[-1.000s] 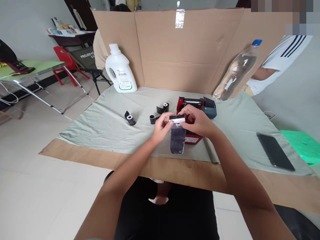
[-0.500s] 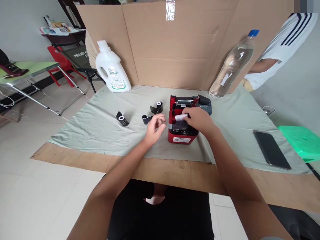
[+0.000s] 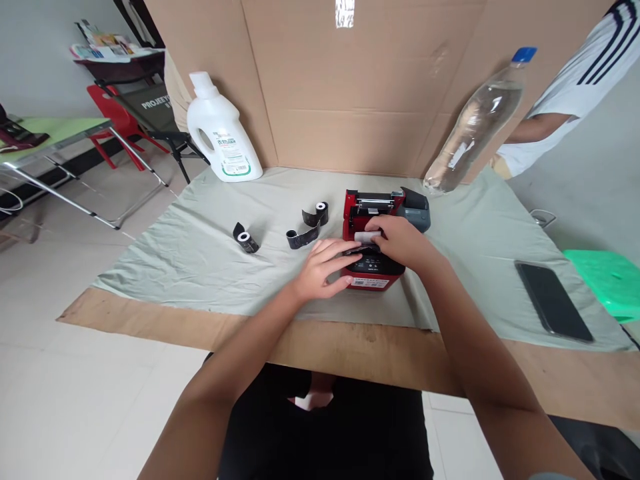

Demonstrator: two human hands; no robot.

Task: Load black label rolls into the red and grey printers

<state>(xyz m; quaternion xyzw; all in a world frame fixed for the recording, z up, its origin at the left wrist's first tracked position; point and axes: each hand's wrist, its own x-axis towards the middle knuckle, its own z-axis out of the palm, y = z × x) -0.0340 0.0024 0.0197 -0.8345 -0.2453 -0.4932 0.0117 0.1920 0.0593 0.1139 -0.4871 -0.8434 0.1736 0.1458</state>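
Note:
A red and black receipt printer [image 3: 373, 280] stands on the cloth, its grey lid [image 3: 415, 212] tipped back. Inside its bay lies a paper roll [image 3: 367, 237], white on the side I see. My right hand [image 3: 403, 241] has its thumb and fingers closed around the roll's right end. My left hand [image 3: 327, 268] reaches over the printer's left front edge, fingers stretched out and touching the dark loose end of the paper. Left of the printer lie a partly unrolled black paper roll [image 3: 321, 213] with a curled tail and another small black roll [image 3: 246, 241].
A white detergent bottle [image 3: 225, 137] and a clear bottle with a blue cap [image 3: 477, 127] stand before the cardboard panel [image 3: 360, 87]. A phone [image 3: 553, 300] lies at the right. Past the table's right edge is a green stool [image 3: 607, 283]. Someone in a white sleeve [image 3: 560, 100] is behind the panel.
My left hand has moved right, from beside the printer onto its front edge, its fingers straightening over the paper end. My right hand stays on the roll. The view has shifted slightly.

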